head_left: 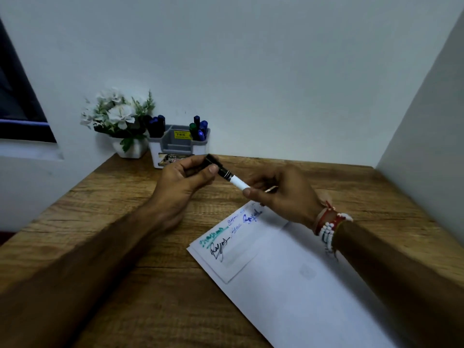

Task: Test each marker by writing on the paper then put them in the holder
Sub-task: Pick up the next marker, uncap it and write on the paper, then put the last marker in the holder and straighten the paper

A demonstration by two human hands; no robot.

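Note:
Both hands hold one marker (pixel 232 180) above the wooden table, between the holder and the paper. My left hand (pixel 184 180) grips its black cap end. My right hand (pixel 281 194) grips the white barrel. Whether the cap is seated on the barrel I cannot tell. The white paper (pixel 283 277) lies below my right hand and carries several scribbles in green, black and blue near its far corner. The grey and white holder (pixel 175 145) stands against the back wall with several blue and green markers upright in its left and right compartments.
A white pot of artificial white flowers (pixel 120 121) stands left of the holder in the back corner. A wall panel (pixel 426 109) closes the table's right side. The wooden table (pixel 105 209) ends at its left edge beside a dark window.

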